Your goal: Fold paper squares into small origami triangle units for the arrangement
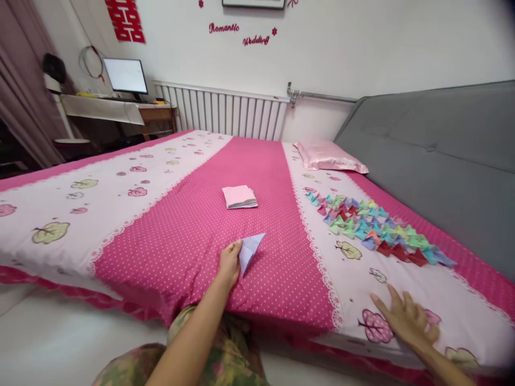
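Between the fingers of my left hand (230, 261) is a folded lavender paper triangle (250, 251), held by its left edge above the pink dotted bedspread. My right hand (409, 320) is off to the right over the white tree-print strip, its fingers apart and nothing in them. Beyond it lie rows of small folded paper pieces (364, 225) in green, blue, red and purple. A stack of square paper sheets (240, 197), pink on top, rests on the bedspread farther out from my left hand.
A pink pillow (328, 156) lies near the grey headboard (438, 139) at the right. Behind the bed a white radiator (225, 111) runs along the wall. At the far left a desk (107, 109) carries a lit monitor (125, 75).
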`<state>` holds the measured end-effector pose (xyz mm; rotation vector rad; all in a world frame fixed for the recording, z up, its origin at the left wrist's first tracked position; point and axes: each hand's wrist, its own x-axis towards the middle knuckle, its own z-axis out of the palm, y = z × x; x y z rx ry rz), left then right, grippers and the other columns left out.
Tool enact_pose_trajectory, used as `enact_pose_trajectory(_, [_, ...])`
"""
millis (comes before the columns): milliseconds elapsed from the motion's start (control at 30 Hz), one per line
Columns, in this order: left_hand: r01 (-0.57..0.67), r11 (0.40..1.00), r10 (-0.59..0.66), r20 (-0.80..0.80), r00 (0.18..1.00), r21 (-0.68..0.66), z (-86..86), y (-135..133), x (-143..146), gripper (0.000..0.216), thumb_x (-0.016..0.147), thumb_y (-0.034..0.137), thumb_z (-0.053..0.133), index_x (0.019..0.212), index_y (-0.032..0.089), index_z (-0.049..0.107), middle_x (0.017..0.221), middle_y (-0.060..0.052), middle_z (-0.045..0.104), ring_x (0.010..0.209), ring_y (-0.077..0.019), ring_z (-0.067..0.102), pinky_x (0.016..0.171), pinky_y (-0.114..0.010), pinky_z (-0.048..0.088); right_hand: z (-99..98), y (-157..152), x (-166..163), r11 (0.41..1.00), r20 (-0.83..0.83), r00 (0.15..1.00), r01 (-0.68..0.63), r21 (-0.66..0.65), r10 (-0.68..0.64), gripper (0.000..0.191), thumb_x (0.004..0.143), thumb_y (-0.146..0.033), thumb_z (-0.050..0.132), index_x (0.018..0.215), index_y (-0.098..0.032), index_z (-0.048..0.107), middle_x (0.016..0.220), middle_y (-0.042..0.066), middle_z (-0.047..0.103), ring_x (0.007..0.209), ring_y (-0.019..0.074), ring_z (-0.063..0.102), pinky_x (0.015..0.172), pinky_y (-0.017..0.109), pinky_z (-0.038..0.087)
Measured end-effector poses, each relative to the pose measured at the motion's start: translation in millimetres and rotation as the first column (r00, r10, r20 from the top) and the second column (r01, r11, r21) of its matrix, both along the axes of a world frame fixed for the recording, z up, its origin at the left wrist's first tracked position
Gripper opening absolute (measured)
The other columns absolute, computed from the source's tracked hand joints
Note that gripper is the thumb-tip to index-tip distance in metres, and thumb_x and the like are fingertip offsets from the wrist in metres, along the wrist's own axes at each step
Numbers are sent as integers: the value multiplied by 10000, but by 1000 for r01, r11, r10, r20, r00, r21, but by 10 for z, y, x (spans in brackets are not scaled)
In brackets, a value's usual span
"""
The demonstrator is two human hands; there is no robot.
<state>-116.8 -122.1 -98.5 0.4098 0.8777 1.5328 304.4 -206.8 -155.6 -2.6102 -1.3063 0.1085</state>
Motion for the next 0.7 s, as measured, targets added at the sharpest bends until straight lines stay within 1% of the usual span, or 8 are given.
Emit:
enact_pose_trajectory(67, [-36,999,36,11,999,8,-3,8,12,137,634,208,657,671,115,563,570,-12,622,487,-94,566,492,-191,457,12,-26,-46,999,30,999,-20,27,19,727,693,-697,266,1296,-290,277,1386,110,214,1226,359,212,927,562,152])
enact_pose_trajectory(133, [-65,998,64,21,998,19,-2,17,26,106,653,185,637,661,116,557,574,-11,620,494,-92,569,500,-190,462,11,-57,-95,995,103,994,-47,90,37,684,722,-671,252,1287,-288,297,1362,114,262,1199,361,258,912,562,175])
enact_pose_trajectory(233, [-102,994,100,32,994,34,2,34,48,70,679,154,606,656,111,557,574,-10,615,494,-83,567,512,-181,467,-5,-101,-150,978,234,971,-92,189,46,629,763,-617,248,1272,-258,336,1314,123,333,1169,347,295,919,525,194])
enact_pose_trajectory(400, [-130,991,129,41,991,34,21,69,77,57,697,131,588,657,98,566,569,-15,608,473,-81,559,492,-175,464,-4,-135,-196,952,321,946,-133,276,39,582,783,-554,293,1250,-217,380,1271,123,384,1137,318,327,929,482,203])
enact_pose_trajectory(533, [-136,990,134,61,989,39,63,89,81,76,730,104,546,658,94,565,559,-13,599,446,-70,546,483,-168,470,38,-127,-249,939,321,947,-122,323,12,560,790,-522,317,1236,-195,404,1250,128,406,1138,304,326,939,474,187])
enact_pose_trajectory(700, [-154,987,149,92,985,53,102,111,66,109,758,78,503,669,100,562,578,-9,603,477,-64,563,510,-157,490,75,-98,-308,921,288,958,-103,375,-10,538,786,-499,351,1213,-182,433,1242,131,420,1140,308,323,933,480,195])
